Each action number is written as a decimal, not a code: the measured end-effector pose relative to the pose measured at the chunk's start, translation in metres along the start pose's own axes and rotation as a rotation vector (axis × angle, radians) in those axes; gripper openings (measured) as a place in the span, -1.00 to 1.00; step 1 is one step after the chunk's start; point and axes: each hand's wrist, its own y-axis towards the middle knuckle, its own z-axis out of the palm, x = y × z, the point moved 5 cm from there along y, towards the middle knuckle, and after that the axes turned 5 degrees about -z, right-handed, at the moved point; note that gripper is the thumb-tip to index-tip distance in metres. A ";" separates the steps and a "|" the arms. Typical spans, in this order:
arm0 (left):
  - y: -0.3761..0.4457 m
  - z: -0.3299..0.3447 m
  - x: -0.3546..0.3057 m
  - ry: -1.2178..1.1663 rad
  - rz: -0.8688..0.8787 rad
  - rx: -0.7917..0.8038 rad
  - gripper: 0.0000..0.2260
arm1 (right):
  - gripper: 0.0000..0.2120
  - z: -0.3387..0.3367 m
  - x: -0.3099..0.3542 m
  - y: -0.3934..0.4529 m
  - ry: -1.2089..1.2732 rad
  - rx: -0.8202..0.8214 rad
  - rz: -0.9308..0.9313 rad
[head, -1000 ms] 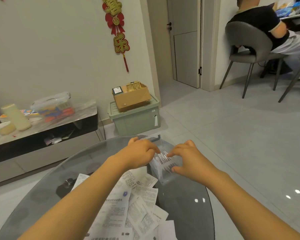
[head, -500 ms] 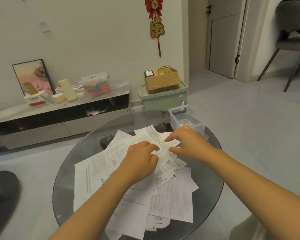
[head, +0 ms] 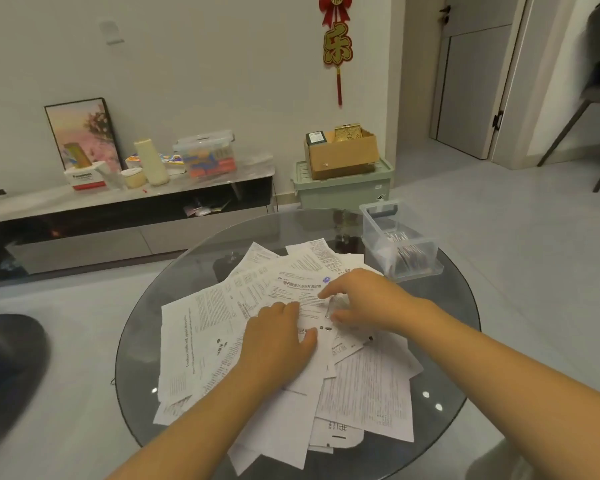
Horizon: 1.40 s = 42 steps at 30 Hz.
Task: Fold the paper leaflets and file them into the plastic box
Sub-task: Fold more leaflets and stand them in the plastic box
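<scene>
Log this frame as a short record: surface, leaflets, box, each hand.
surface: round glass table
leaflets: loose unfolded pile spread over the table
box: clear plastic box, far right edge, some folded papers inside
left hand: resting on the pile, fingers slightly curled
right hand: fingertips picking at a leaflet on top

Lighting: dim, even indoor light with a warm grey cast; source out of view. Glare: small bright spots on the round dark glass table [head: 440, 386] near its right rim. Shadows: soft and faint. Sharpness: fine print on the white paper leaflets [head: 201, 341] mostly unreadable; slight softness overall. Distortion: wide-angle bending at the edges, grey door frame [head: 513, 81] leaning.
</scene>
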 end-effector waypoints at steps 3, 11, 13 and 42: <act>0.000 0.001 0.009 -0.118 -0.007 0.055 -0.50 | -0.56 0.010 0.000 0.007 -0.003 0.073 0.015; -0.004 0.005 0.039 -0.138 -0.015 0.329 -0.25 | -0.45 0.033 0.018 0.006 -0.067 0.169 0.011; -0.004 0.005 0.040 -0.137 -0.010 0.303 -0.23 | -0.52 0.037 0.021 0.006 0.061 0.164 0.065; -0.017 -0.007 0.020 -0.369 0.238 0.372 -0.75 | -0.41 0.008 -0.006 -0.034 0.115 0.426 -0.087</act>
